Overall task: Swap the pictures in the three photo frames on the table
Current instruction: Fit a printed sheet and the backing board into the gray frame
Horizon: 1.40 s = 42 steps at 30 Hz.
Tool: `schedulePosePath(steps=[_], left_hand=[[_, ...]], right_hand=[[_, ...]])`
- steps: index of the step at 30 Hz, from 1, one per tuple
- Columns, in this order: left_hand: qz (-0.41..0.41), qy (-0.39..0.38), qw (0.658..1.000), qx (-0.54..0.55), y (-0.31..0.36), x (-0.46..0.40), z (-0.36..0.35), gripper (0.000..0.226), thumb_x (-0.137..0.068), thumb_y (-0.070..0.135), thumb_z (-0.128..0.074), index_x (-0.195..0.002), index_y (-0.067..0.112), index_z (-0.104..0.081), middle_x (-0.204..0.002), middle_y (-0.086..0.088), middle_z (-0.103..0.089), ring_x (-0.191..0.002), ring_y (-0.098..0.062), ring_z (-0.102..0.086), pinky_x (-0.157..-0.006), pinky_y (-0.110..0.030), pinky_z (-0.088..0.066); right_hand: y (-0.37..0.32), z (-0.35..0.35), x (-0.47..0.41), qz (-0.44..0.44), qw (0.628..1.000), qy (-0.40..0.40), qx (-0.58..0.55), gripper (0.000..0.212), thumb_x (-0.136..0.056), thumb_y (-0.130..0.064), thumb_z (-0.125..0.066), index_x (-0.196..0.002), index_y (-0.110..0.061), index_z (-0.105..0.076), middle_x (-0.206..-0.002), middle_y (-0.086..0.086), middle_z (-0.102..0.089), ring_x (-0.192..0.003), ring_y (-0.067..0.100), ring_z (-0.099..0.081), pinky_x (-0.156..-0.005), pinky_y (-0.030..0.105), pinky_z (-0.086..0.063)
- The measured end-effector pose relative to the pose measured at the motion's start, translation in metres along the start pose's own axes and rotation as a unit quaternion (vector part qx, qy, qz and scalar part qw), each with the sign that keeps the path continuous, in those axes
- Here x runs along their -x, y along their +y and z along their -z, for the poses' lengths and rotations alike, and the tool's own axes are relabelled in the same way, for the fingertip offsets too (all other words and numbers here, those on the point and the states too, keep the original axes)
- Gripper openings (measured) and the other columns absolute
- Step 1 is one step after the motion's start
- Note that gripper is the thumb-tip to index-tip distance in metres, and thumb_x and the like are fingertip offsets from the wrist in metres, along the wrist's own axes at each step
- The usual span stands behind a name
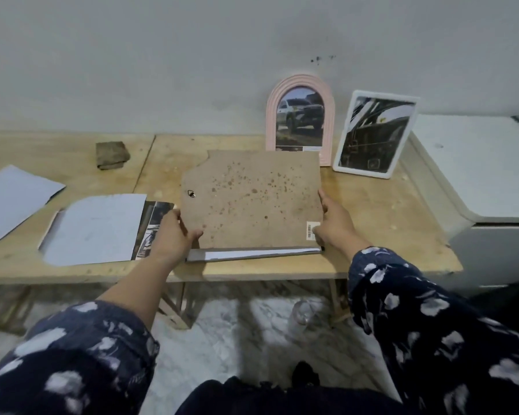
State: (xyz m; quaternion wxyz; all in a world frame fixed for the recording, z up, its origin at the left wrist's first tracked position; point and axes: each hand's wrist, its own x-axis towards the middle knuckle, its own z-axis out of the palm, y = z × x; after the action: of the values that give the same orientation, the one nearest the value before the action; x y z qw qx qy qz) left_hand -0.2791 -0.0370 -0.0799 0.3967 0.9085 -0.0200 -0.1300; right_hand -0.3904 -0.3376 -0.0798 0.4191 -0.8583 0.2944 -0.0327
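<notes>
While lying face down at the centre of the frame, brown frame backing (252, 202) gripped at both side edges: left hand (174, 235) curled round the left edge, right hand (334, 223) pinching the right edge near a barcode sticker (312, 230). Resting on a wooden table (387, 223). Upper right: pink arched frame (300, 121) and white frame (375, 134), both upright against the wall. Left of centre: loose pictures (96, 229), white backs up.

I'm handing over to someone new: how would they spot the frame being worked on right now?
On the wooden table, look in front of the two upright frames. It lies face down between the left hand and right hand: the face-down frame, its stained brown backing board showing, unlike the pink arched frame and white frame.
</notes>
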Motion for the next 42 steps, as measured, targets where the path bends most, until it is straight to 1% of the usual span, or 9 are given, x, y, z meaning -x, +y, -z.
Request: schedulePosePath(steps=[2, 5, 21, 27, 33, 37, 39, 41, 42], left_hand=[[0.002, -0.008, 1.000, -0.006, -0.001, 0.004, -0.002, 0.065, -0.081, 0.010, -0.075, -0.136, 0.006, -0.041, -0.133, -0.011, -0.055, -0.123, -0.030, -0.052, -0.101, -0.043, -0.042], [0.012, -0.012, 1.000, -0.018, -0.002, 0.004, -0.007, 0.068, -0.078, 0.010, -0.077, -0.136, 0.009, -0.041, -0.133, -0.009, -0.055, -0.124, -0.029, -0.052, -0.103, -0.047, -0.043], [0.038, -0.008, 0.994, -0.100, -0.025, 0.003, -0.016, 0.071, -0.076, 0.020, -0.079, -0.135, 0.019, -0.040, -0.135, -0.004, -0.052, -0.125, -0.030, -0.049, -0.100, -0.053, -0.043], [0.041, -0.035, 0.985, -0.161, -0.024, -0.001, -0.018, 0.065, -0.079, 0.026, -0.077, -0.133, 0.019, -0.042, -0.133, -0.006, -0.052, -0.123, -0.030, -0.048, -0.098, -0.050, -0.044], [0.039, -0.056, 0.968, -0.242, -0.023, 0.001, -0.017, 0.060, -0.080, 0.037, -0.074, -0.130, 0.022, -0.045, -0.131, -0.003, -0.054, -0.121, -0.028, -0.049, -0.092, -0.048, -0.046], [0.030, -0.072, 0.960, -0.270, -0.025, 0.000, -0.014, 0.059, -0.081, 0.041, -0.073, -0.129, 0.023, -0.045, -0.133, -0.002, -0.053, -0.124, -0.027, -0.045, -0.095, -0.050, -0.046], [0.029, -0.082, 0.950, -0.298, -0.023, -0.001, -0.012, 0.062, -0.079, 0.045, -0.073, -0.129, 0.022, -0.045, -0.134, -0.001, -0.050, -0.125, -0.026, -0.043, -0.097, -0.052, -0.044], [0.028, -0.090, 0.941, -0.326, -0.017, -0.002, -0.012, 0.068, -0.078, 0.045, -0.074, -0.131, 0.019, -0.041, -0.138, -0.002, -0.044, -0.130, -0.026, -0.039, -0.101, -0.052, -0.040], [0.020, -0.095, 0.936, -0.339, -0.013, -0.004, -0.011, 0.075, -0.077, 0.045, -0.075, -0.135, 0.017, -0.036, -0.142, -0.003, -0.039, -0.133, -0.026, -0.035, -0.103, -0.053, -0.038]], right_hand=[[0.004, -0.004, -0.005, 0.005, 1.000, 0.005, 0.012, 0.104, -0.068, 0.015, -0.063, -0.151, -0.033, -0.021, -0.141, -0.002, -0.047, -0.123, 0.021, -0.050, -0.101, 0.035, -0.047], [0.007, -0.004, -0.011, 0.013, 1.000, 0.006, 0.026, 0.103, -0.069, 0.013, -0.064, -0.151, -0.032, -0.021, -0.143, -0.002, -0.045, -0.126, 0.021, -0.048, -0.104, 0.038, -0.046], [0.025, -0.021, -0.011, 0.034, 0.996, 0.016, 0.079, 0.084, -0.077, 0.010, -0.062, -0.147, -0.022, -0.031, -0.146, 0.002, -0.042, -0.131, 0.023, -0.043, -0.109, 0.036, -0.039], [0.033, -0.027, -0.008, 0.050, 0.987, -0.006, 0.152, 0.066, -0.083, 0.009, -0.051, -0.143, -0.017, -0.041, -0.138, 0.010, -0.048, -0.127, 0.029, -0.043, -0.105, 0.034, -0.036], [0.039, -0.030, -0.009, 0.050, 0.978, -0.015, 0.202, 0.054, -0.087, 0.006, -0.046, -0.135, -0.017, -0.054, -0.128, 0.009, -0.059, -0.120, 0.029, -0.051, -0.101, 0.034, -0.043], [0.037, -0.026, -0.012, 0.030, 0.971, -0.037, 0.236, 0.047, -0.091, -0.001, -0.046, -0.132, -0.021, -0.057, -0.123, 0.008, -0.062, -0.114, 0.028, -0.055, -0.097, 0.037, -0.048], [0.034, -0.024, -0.013, 0.020, 0.960, -0.055, 0.274, 0.036, -0.097, -0.015, -0.047, -0.131, -0.018, -0.059, -0.122, 0.011, -0.060, -0.112, 0.028, -0.055, -0.096, 0.038, -0.047], [0.030, -0.021, -0.014, 0.020, 0.947, -0.072, 0.314, 0.036, -0.099, -0.026, -0.045, -0.130, -0.014, -0.058, -0.133, 0.011, -0.050, -0.120, 0.028, -0.049, -0.099, 0.039, -0.044], [0.027, -0.019, -0.014, 0.025, 0.940, -0.081, 0.331, 0.036, -0.099, -0.026, -0.044, -0.131, -0.015, -0.057, -0.140, 0.009, -0.044, -0.126, 0.028, -0.042, -0.101, 0.040, -0.042]])
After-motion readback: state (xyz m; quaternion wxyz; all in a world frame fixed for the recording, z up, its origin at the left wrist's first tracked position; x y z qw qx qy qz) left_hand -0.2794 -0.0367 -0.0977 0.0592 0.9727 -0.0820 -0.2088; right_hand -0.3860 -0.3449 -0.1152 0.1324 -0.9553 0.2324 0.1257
